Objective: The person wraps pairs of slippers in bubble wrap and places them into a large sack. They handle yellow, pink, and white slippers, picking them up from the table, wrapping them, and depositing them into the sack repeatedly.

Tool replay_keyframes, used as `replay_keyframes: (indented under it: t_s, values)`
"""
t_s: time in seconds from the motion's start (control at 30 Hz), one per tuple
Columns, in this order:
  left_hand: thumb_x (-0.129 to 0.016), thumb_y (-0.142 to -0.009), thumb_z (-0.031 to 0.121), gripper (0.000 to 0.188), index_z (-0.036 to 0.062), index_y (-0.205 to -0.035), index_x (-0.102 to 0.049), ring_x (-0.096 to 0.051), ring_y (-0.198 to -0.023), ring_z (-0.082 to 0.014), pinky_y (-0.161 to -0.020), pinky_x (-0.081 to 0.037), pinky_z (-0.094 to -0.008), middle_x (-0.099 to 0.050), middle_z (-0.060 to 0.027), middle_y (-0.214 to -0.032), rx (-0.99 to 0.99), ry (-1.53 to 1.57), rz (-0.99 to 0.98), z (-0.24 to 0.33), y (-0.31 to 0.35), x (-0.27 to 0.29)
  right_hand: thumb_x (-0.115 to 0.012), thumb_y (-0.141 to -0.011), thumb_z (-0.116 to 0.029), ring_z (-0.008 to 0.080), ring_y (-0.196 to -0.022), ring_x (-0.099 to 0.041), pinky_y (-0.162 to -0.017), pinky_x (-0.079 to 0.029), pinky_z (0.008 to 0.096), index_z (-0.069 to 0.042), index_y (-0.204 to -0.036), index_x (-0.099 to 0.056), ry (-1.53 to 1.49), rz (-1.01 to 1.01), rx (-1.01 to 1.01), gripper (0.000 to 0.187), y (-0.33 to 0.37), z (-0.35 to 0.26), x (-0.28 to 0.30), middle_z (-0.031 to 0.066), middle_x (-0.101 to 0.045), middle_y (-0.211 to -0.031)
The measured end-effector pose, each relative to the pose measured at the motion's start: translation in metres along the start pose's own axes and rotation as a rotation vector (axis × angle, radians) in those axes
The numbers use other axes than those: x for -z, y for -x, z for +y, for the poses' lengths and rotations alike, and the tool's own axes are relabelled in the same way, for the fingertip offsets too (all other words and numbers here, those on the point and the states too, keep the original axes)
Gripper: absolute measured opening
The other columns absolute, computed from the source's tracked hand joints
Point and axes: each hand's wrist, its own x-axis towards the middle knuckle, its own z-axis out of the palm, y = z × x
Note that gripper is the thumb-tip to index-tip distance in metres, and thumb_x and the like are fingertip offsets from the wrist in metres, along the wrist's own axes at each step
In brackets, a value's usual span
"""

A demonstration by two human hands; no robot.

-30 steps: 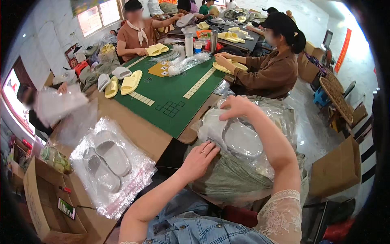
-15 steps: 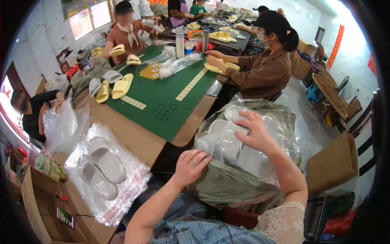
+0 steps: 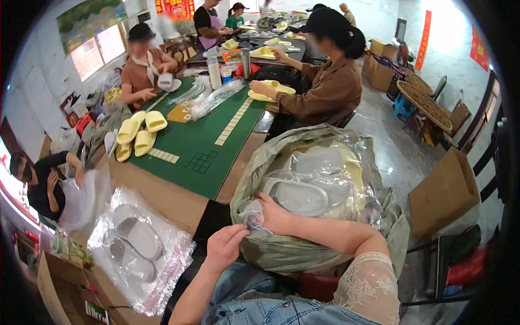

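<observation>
A large grey-green sack (image 3: 252, 154) gapes in front of me, filled with slippers in clear plastic bags. Uppermost lies a bagged grey slipper (image 3: 298, 197), with pale yellow ones partly covered behind it. At the sack's near left rim, my right hand (image 3: 276, 216) is closed on a bunched end of clear plastic bag (image 3: 253, 213). My left hand (image 3: 225, 246) pinches the same bunch from below, thumb and fingers together. Left of my hands, a pair of grey slippers (image 3: 138, 230) rests on a pile of flat clear bags (image 3: 170, 271).
A green-topped table (image 3: 216, 157) carries yellow slippers (image 3: 143, 130), clear bags (image 3: 214, 97) and bottles (image 3: 214, 73). Co-workers sit around it, one in brown (image 3: 325, 81) close by on the right. Cardboard boxes stand lower left (image 3: 54, 287) and right (image 3: 444, 189).
My right hand has moved left and down from atop the bagged slippers and closed on bunched plastic beside my left hand. The left hand has shifted slightly left and down. The view has turned right.
</observation>
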Motion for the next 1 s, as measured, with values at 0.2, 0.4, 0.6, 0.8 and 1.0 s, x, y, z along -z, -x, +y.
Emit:
replay_keyframes:
  t_s: [0.2,0.4,0.6,0.8,1.0]
  values:
    - [-0.064,-0.074,-0.009,0.030,0.0056,-0.099,-0.069,-0.068,-0.094,-0.0299,-0.080,-0.056,-0.0382,-0.069,-0.0110,-0.106,0.186,0.031,-0.015,-0.001,0.009,0.003,-0.073,-0.084,-0.028,0.0364,-0.120,-0.054,-0.110,-0.037,0.0506,-0.007,-0.106,-0.071,0.261,0.192,0.168,0.031,0.028,-0.028,0.092,0.0167,-0.062,-0.120]
    - [-0.063,-0.073,-0.008,0.023,0.0049,-0.092,-0.068,-0.067,-0.091,-0.0293,-0.078,-0.054,-0.0364,-0.067,-0.0109,-0.101,0.216,0.171,0.049,0.008,-0.003,-0.014,-0.082,-0.071,-0.035,0.0423,-0.135,-0.043,-0.115,-0.031,0.0529,-0.014,-0.137,-0.059,0.413,0.368,-0.560,0.073,0.122,0.041,0.150,0.0243,-0.044,-0.148]
    - [-0.062,-0.073,-0.007,0.021,0.0043,-0.090,-0.066,-0.065,-0.091,-0.0293,-0.079,-0.053,-0.0374,-0.065,-0.0113,-0.098,0.248,0.173,0.002,0.007,0.005,-0.016,-0.081,-0.068,-0.035,0.0453,-0.144,-0.028,-0.117,-0.023,0.0588,-0.023,-0.148,-0.045,0.647,0.090,-0.602,0.089,0.096,0.012,0.066,0.0177,-0.018,-0.163]
    - [-0.061,-0.073,-0.007,0.021,0.0036,-0.091,-0.065,-0.065,-0.092,-0.0308,-0.080,-0.053,-0.0380,-0.064,-0.0129,-0.099,0.300,0.148,-0.027,0.006,-0.001,-0.008,-0.080,-0.075,-0.031,0.0365,-0.136,-0.042,-0.116,-0.031,0.0506,-0.017,-0.141,-0.053,0.343,0.399,-0.500,0.072,0.111,0.032,0.107,0.0159,-0.040,-0.151]
    - [-0.058,-0.072,-0.004,0.022,0.0024,-0.091,-0.065,-0.064,-0.094,-0.0338,-0.080,-0.052,-0.0387,-0.065,-0.0147,-0.101,0.404,0.139,-0.022,0.007,0.010,-0.003,-0.070,-0.091,-0.033,0.0354,-0.117,-0.059,-0.101,-0.044,0.0427,-0.006,-0.123,-0.064,0.617,0.994,-0.854,0.042,0.207,0.098,0.163,0.0189,-0.064,-0.123]
